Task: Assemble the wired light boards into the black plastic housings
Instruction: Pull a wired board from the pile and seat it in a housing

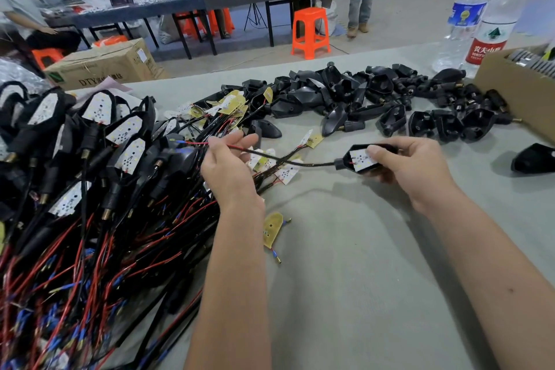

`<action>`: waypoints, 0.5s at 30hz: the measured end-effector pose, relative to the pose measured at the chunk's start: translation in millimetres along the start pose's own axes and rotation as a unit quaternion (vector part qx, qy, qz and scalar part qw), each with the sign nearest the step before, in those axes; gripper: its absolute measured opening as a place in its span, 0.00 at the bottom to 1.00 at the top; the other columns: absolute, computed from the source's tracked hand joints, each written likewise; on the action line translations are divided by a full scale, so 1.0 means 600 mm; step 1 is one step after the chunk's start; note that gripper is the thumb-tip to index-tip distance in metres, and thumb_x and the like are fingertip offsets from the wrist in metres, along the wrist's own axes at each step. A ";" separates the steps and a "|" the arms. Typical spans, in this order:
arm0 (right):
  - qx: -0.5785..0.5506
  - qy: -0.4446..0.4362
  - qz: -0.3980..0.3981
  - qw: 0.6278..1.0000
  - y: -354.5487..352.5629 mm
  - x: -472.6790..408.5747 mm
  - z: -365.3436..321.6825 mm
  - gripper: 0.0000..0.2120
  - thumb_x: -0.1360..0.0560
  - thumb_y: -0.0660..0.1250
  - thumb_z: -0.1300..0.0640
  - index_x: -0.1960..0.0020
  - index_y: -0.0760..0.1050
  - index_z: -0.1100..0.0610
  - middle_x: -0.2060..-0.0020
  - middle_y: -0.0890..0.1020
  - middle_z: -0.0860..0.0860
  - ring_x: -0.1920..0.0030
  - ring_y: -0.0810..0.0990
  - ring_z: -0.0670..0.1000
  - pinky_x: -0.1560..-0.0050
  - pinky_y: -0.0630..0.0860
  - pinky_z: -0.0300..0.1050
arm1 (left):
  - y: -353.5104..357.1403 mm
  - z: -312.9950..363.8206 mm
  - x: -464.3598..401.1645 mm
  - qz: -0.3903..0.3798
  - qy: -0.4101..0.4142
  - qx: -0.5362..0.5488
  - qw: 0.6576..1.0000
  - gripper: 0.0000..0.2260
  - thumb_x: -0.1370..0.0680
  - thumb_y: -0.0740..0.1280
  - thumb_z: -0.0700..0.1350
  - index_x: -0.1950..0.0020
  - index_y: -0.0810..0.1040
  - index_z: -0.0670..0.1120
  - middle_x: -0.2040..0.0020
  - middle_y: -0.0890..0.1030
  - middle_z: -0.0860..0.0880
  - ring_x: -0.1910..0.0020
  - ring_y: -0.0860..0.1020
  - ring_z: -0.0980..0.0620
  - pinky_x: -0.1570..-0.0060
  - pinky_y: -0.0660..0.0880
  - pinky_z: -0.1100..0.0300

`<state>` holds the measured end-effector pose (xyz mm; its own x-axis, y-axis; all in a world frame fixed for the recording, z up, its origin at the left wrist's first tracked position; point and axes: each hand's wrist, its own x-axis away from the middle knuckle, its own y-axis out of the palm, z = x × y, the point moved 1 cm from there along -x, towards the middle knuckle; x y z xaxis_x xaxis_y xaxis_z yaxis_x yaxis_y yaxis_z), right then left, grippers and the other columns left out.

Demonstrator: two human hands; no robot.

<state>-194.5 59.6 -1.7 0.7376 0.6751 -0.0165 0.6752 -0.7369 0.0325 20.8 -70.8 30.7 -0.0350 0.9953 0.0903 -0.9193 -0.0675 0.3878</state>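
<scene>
Head view is looking down over two bare forearms reaching out across a grey bench (pixel 345 294). Nearest, a loose yellow board (pixel 272 229) with short wire tails is lying flat between the arms. To the left, a big heap of finished units (pixel 90 177) is spreading over the bench, black housings with white boards showing and red, black and blue leads trailing toward the viewer. The left hand (pixel 226 170) is curling its fingers round a red and black wire (pixel 270 156), pinching it just above the heap's edge. That wire is running across to a black housing (pixel 365 159), which the right hand (pixel 411 168) is gripping from the side, thumb pressing on the white light board (pixel 362 159) sitting inside it, all held just above the bench. Beyond the hands, a cluster of wired boards (pixel 228 108) is lying beside a long pile of empty black housings (pixel 375 99). Further right, a cardboard box (pixel 510 90) and two water bottles (pixel 483 12) are standing. Past the bench, an orange stool (pixel 309 31) and another table with people are showing.
</scene>
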 end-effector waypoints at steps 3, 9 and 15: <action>0.146 -0.038 -0.047 0.987 -0.002 0.002 0.007 0.04 0.23 0.75 0.60 0.56 0.85 0.54 0.65 0.87 0.56 0.73 0.81 0.48 0.73 0.76 0.39 | -0.005 0.011 -0.001 0.018 0.077 -0.008 0.997 0.17 0.13 0.54 0.45 0.52 0.81 0.46 0.66 0.85 0.51 0.66 0.75 0.55 0.62 0.71 0.63; 0.227 -0.071 -0.166 0.957 -0.002 0.008 -0.005 0.04 0.29 0.80 0.56 0.59 0.87 0.48 0.63 0.87 0.49 0.61 0.84 0.46 0.57 0.79 0.38 | 0.007 0.034 0.006 -0.078 0.128 0.020 0.989 0.13 0.13 0.53 0.39 0.44 0.77 0.41 0.72 0.75 0.52 0.75 0.66 0.55 0.73 0.64 0.64; 0.187 -0.032 -0.206 0.960 0.008 0.010 0.000 0.05 0.30 0.81 0.59 0.59 0.86 0.52 0.69 0.82 0.54 0.76 0.76 0.48 0.75 0.70 0.36 | 0.021 0.026 0.033 -0.185 0.283 -0.275 0.900 0.16 0.14 0.54 0.48 0.51 0.81 0.47 0.72 0.69 0.54 0.71 0.67 0.52 0.69 0.66 0.54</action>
<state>-186.8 60.0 -1.8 0.3988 0.9170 -0.0132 0.8568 -0.3777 -0.3512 14.4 -53.3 51.6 0.2624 0.8292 -0.4935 -0.9586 0.1656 -0.2315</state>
